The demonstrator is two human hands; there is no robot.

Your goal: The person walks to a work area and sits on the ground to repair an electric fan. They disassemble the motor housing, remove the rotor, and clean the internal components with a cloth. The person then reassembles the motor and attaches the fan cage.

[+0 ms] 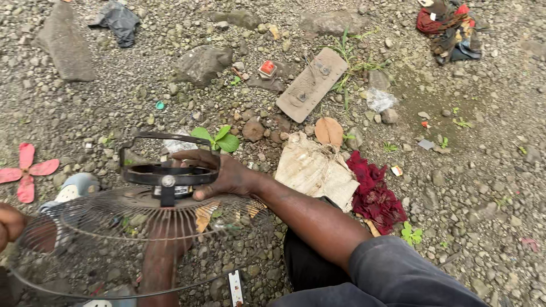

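A round wire fan guard point(114, 227) with a black metal bracket point(165, 170) on its hub lies low in front of me, over stony ground. My right hand point(219, 173) grips the black bracket and hub from the right side. At the far left edge my left hand point(8, 224) holds the rim of the guard; only part of that hand shows. A forearm is seen through the wires beneath the guard.
Gravel and stones cover the ground. A pink fan blade point(25, 170) lies at left, a flat wooden board point(311, 84) and a dirty sack point(315, 170) ahead, a red rag point(376, 193) at right, coloured cloth point(449, 25) at top right, a large rock point(202, 62).
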